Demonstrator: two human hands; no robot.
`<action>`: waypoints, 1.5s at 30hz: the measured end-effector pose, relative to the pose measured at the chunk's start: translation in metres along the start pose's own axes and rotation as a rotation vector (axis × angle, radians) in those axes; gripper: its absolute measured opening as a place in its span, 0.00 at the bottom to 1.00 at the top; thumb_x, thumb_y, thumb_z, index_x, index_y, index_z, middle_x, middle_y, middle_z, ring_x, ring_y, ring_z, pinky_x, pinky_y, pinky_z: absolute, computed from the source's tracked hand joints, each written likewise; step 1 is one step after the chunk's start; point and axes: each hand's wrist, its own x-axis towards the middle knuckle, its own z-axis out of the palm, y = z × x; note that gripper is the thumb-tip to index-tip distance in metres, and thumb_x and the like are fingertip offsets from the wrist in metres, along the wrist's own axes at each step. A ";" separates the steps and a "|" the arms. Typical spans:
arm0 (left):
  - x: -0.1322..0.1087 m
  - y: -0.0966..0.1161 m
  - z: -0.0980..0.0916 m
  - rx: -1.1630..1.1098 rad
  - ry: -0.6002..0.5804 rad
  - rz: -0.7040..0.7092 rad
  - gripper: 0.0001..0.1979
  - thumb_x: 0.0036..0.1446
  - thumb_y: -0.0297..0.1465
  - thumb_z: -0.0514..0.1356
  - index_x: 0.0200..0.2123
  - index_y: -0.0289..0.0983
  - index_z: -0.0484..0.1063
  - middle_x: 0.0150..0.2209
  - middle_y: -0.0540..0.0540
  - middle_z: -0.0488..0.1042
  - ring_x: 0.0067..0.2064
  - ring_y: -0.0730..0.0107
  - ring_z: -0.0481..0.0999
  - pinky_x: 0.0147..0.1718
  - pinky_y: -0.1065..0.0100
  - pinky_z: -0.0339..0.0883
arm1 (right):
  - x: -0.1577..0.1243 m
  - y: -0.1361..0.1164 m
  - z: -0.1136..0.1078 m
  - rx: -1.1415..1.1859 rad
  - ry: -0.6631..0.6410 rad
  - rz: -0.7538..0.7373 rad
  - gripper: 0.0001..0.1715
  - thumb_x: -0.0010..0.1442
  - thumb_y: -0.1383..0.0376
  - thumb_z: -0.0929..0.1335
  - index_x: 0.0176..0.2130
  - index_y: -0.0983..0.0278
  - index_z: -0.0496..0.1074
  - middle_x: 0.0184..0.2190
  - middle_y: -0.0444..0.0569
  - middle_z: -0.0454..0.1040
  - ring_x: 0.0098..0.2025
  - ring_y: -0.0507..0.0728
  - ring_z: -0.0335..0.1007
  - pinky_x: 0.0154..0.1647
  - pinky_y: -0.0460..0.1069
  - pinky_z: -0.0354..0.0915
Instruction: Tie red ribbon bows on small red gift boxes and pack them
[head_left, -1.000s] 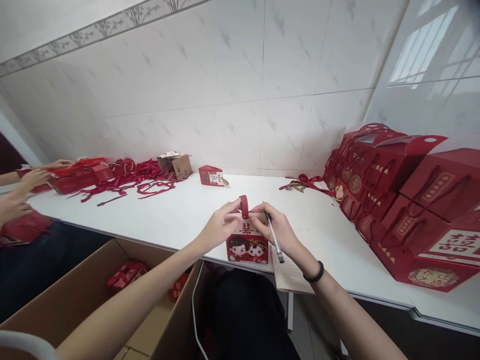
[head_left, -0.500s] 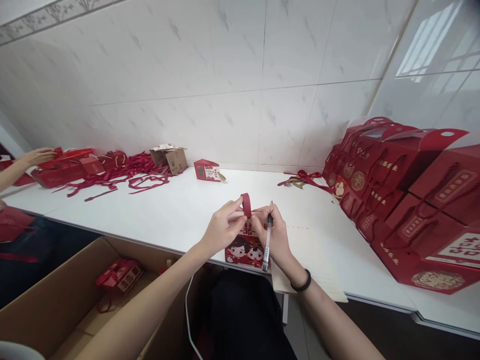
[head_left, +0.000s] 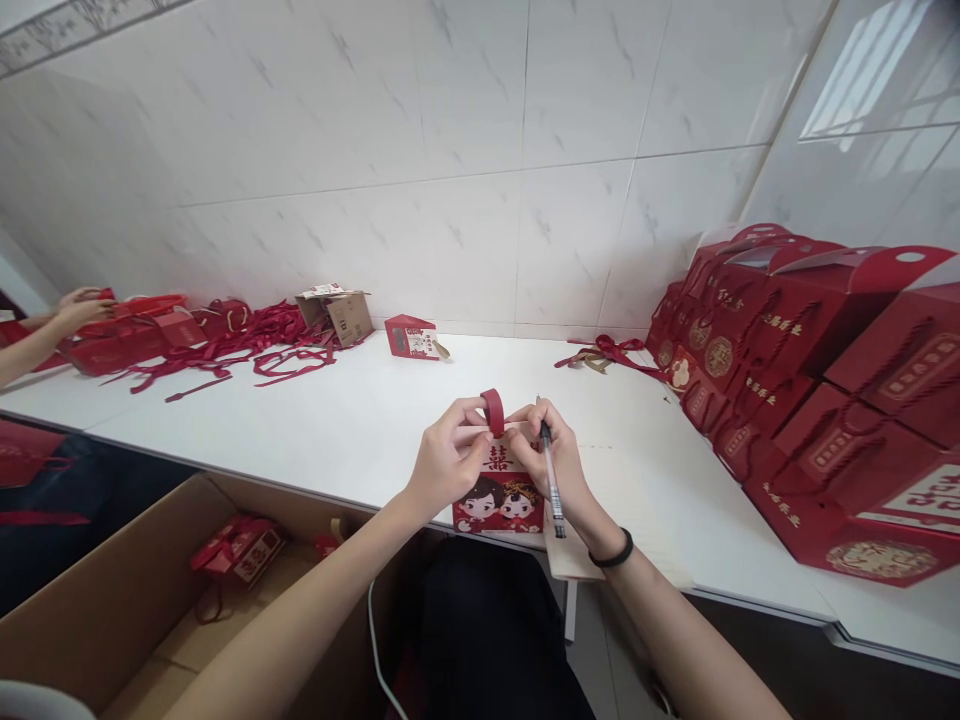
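Note:
A small red gift box [head_left: 498, 502] with a cartoon couple on its front stands at the near edge of the white table [head_left: 360, 420]. A red ribbon loop [head_left: 493, 411] rises from its top. My left hand [head_left: 445, 458] pinches the box top beside the loop from the left. My right hand [head_left: 550, 458] pinches the top from the right and also holds a black pen [head_left: 549, 471] between its fingers, tip pointing up. A black band sits on my right wrist.
Stacked large red gift boxes [head_left: 817, 390] fill the right side. Loose red ribbons [head_left: 247, 350], a small cardboard box [head_left: 335, 313] and another small red box [head_left: 411, 337] lie at the back. Another person's hands [head_left: 75, 310] work at far left. An open carton [head_left: 150, 590] sits below.
My hands stay on the box top; the pen swung from slanted to upright and back. The view tilted slightly, and the other person's hands moved further left.

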 end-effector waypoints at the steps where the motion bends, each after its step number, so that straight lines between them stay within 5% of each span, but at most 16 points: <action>1: 0.000 0.000 0.000 -0.001 0.006 0.000 0.13 0.52 0.28 0.56 0.43 0.37 0.62 0.31 0.51 0.66 0.32 0.73 0.75 0.33 0.72 0.70 | 0.000 0.000 0.000 -0.006 0.004 -0.009 0.15 0.56 0.64 0.65 0.28 0.61 0.50 0.27 0.41 0.64 0.21 0.48 0.52 0.21 0.44 0.52; 6: -0.001 0.002 -0.001 0.023 -0.022 0.020 0.12 0.53 0.28 0.56 0.42 0.38 0.62 0.32 0.50 0.67 0.33 0.71 0.76 0.31 0.72 0.70 | -0.002 -0.001 0.000 -0.116 0.030 -0.068 0.12 0.55 0.64 0.65 0.30 0.61 0.52 0.29 0.44 0.66 0.25 0.50 0.57 0.25 0.45 0.58; 11: 0.000 0.000 -0.001 0.085 -0.043 0.113 0.10 0.58 0.31 0.54 0.44 0.38 0.63 0.41 0.44 0.71 0.43 0.67 0.75 0.42 0.65 0.71 | -0.003 -0.002 0.001 -0.164 0.039 -0.081 0.13 0.59 0.60 0.64 0.30 0.61 0.53 0.30 0.45 0.68 0.29 0.52 0.62 0.30 0.47 0.61; 18: 0.001 -0.007 -0.002 0.329 -0.029 0.190 0.13 0.59 0.30 0.51 0.48 0.38 0.62 0.43 0.41 0.71 0.46 0.63 0.72 0.45 0.60 0.70 | -0.003 0.001 0.002 -0.163 0.061 -0.081 0.14 0.58 0.61 0.64 0.29 0.60 0.52 0.28 0.44 0.67 0.26 0.51 0.61 0.28 0.47 0.60; 23: 0.000 -0.003 0.000 0.112 -0.037 0.048 0.09 0.58 0.31 0.53 0.41 0.39 0.56 0.39 0.45 0.70 0.39 0.68 0.76 0.37 0.67 0.71 | -0.004 0.004 0.002 -0.185 0.068 -0.089 0.12 0.58 0.62 0.64 0.30 0.61 0.54 0.28 0.44 0.67 0.27 0.51 0.61 0.29 0.47 0.61; 29: -0.002 -0.003 -0.001 0.124 -0.072 0.074 0.03 0.58 0.31 0.51 0.34 0.38 0.58 0.31 0.50 0.65 0.27 0.76 0.70 0.26 0.73 0.64 | -0.003 0.004 0.002 -0.199 0.078 -0.115 0.11 0.57 0.63 0.64 0.30 0.61 0.55 0.27 0.43 0.67 0.27 0.51 0.63 0.30 0.47 0.61; 32: -0.001 -0.002 -0.004 0.096 -0.076 0.073 0.05 0.57 0.30 0.53 0.36 0.39 0.57 0.34 0.49 0.65 0.30 0.76 0.71 0.29 0.72 0.66 | -0.004 0.003 0.002 -0.211 0.071 -0.122 0.10 0.58 0.64 0.64 0.30 0.61 0.55 0.28 0.43 0.67 0.28 0.51 0.64 0.29 0.47 0.61; 35: -0.002 -0.006 -0.011 0.027 -0.063 0.065 0.17 0.54 0.30 0.56 0.45 0.40 0.53 0.42 0.45 0.67 0.39 0.71 0.73 0.35 0.68 0.67 | -0.004 0.001 0.001 -0.201 0.045 -0.126 0.10 0.59 0.63 0.63 0.30 0.61 0.55 0.29 0.44 0.69 0.30 0.52 0.66 0.32 0.48 0.63; 38: -0.007 -0.016 -0.023 -0.064 -0.115 -0.024 0.27 0.53 0.32 0.59 0.53 0.41 0.49 0.47 0.41 0.68 0.44 0.66 0.72 0.40 0.64 0.68 | -0.003 -0.003 -0.009 -0.178 0.010 -0.088 0.09 0.60 0.60 0.63 0.33 0.61 0.57 0.36 0.49 0.73 0.37 0.55 0.70 0.38 0.51 0.65; 42: -0.022 -0.028 -0.036 -0.094 -0.317 -0.264 0.21 0.53 0.36 0.60 0.49 0.36 0.64 0.48 0.40 0.72 0.48 0.60 0.73 0.48 0.60 0.66 | -0.004 -0.008 -0.045 -0.118 0.224 -0.039 0.15 0.63 0.53 0.61 0.33 0.62 0.59 0.41 0.53 0.74 0.43 0.58 0.71 0.45 0.56 0.66; 45: -0.033 -0.028 -0.044 -0.165 -0.163 -0.374 0.20 0.50 0.38 0.63 0.45 0.35 0.71 0.48 0.41 0.74 0.47 0.59 0.74 0.45 0.64 0.69 | -0.015 -0.004 -0.082 -0.345 0.249 0.093 0.19 0.62 0.50 0.60 0.30 0.61 0.58 0.35 0.52 0.75 0.40 0.59 0.73 0.43 0.55 0.67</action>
